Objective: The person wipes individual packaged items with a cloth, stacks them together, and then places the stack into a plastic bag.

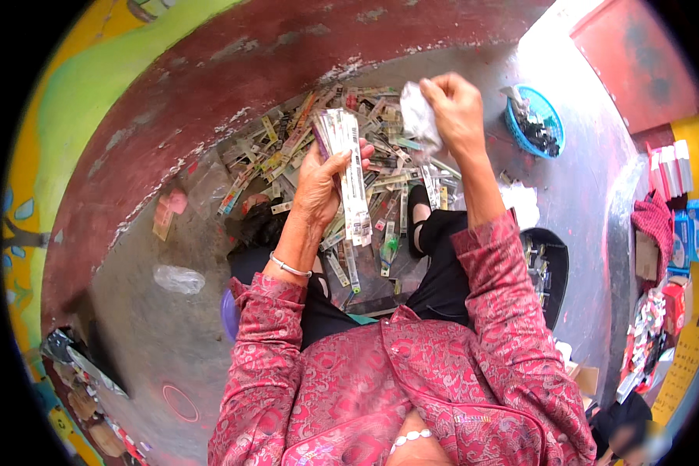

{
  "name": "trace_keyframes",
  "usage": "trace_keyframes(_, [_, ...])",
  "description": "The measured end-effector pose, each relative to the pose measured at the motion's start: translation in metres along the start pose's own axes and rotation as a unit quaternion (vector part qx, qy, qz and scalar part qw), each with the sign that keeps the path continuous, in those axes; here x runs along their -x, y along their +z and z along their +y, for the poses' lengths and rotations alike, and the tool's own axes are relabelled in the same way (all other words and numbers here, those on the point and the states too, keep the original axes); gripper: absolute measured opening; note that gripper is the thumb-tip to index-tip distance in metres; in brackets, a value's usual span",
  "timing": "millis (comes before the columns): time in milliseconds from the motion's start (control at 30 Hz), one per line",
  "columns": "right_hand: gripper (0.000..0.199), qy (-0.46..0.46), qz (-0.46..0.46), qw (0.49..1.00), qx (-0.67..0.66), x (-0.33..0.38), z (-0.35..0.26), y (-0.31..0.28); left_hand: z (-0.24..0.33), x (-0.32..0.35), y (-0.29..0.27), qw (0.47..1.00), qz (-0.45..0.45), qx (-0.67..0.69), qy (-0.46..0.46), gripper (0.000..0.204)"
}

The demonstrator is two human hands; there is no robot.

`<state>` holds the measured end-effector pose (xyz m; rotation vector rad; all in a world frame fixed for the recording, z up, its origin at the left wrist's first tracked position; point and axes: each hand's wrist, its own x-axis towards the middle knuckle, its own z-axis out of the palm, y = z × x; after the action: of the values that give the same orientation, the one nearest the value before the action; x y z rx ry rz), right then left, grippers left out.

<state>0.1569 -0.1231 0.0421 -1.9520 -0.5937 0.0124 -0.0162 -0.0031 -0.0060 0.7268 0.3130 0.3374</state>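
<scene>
My left hand [318,185] grips a fanned bundle of long, narrow printed packets [354,179], with the thumb across its front. To its right, my raised right hand [458,113] pinches a crumpled white piece [416,116], thin like plastic film or cloth and smeared by motion. The two hands are apart. Beneath them, a loose pile of similar narrow strips [287,151], many in clear sleeves, is spread over the floor between the wall and my feet. Some strips lie beside my dark shoe [418,213].
A blue basket [561,124] with dark items stands at the far right. A black tub [561,268] with small packets is beside my right leg. A clear plastic bag [179,279] lies on the floor at left. A curved red wall [210,93] bounds the far side.
</scene>
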Motion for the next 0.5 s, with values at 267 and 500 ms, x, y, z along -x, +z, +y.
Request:
trace_keyframes(267, [0.036,0.085,-0.462,0.882,-0.033,0.057,-0.022,0.032,-0.004,-0.010,-0.008,0.994,-0.023,0.108,-0.008,0.046])
trace_keyframes(500, [0.037,-0.085,-0.313,0.937,0.133,0.055,-0.034,0.025,0.002,-0.008,-0.004,0.999,0.007,-0.033,0.032,0.057])
